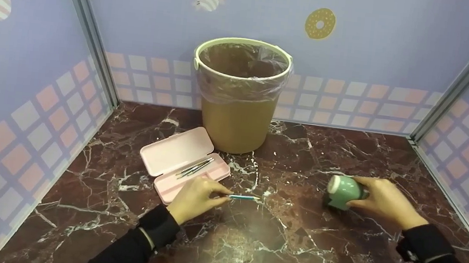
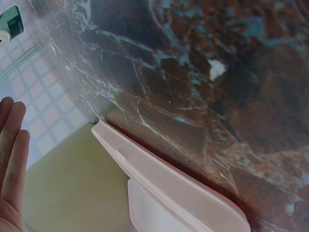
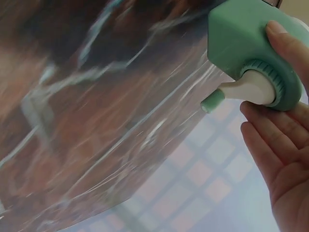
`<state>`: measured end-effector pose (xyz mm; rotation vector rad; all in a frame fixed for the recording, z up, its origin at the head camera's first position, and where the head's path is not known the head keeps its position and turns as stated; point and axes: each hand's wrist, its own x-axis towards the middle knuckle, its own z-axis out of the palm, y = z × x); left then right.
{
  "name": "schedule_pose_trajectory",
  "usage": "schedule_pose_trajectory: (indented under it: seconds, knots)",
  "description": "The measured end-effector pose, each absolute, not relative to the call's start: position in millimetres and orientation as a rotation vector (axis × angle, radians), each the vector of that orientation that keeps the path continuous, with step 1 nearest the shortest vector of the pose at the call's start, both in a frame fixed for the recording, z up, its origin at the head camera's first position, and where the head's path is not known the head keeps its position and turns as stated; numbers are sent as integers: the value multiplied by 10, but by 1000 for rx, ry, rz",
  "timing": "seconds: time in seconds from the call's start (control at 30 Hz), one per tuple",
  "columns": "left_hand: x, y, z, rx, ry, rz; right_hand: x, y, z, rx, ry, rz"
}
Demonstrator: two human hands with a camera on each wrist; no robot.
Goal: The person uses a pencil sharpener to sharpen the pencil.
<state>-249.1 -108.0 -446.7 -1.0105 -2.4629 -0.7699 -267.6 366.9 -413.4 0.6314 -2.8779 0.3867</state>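
My left hand (image 1: 196, 198) pinches the end of a short blue pencil (image 1: 244, 197), whose tip points right. In the left wrist view that hand's fingers (image 2: 14, 150) show at the left edge, and the pencil is out of sight. My right hand (image 1: 386, 204) grips a green crank pencil sharpener (image 1: 345, 190), tilted over the right part of the table. The right wrist view shows its white crank handle (image 3: 248, 88) with a green knob, and the thumb on the body. Beside my left hand lies an open pink pencil case (image 1: 170, 185) with several pencils (image 1: 195, 168) in it.
A tan bin (image 1: 238, 119) with a clear plastic liner stands at the back middle, right behind the pencil case lid. Patterned walls (image 1: 354, 65) enclose the dark marbled table (image 1: 274, 249) at the back and both sides. Small white bits are scattered near the bin.
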Motion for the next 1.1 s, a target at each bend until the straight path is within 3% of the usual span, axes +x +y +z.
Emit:
schedule_pose_trajectory:
  seconds: [0.47,1.1]
  knots:
    - [-2493,-1001,-4450,-1034,-2465,-736,-2528,2588,-4178,1024,-2750,349]
    - [-2425,-968,-4457,-1083,-2527,-810,-2399,2201,-4184,1142,-2713,293]
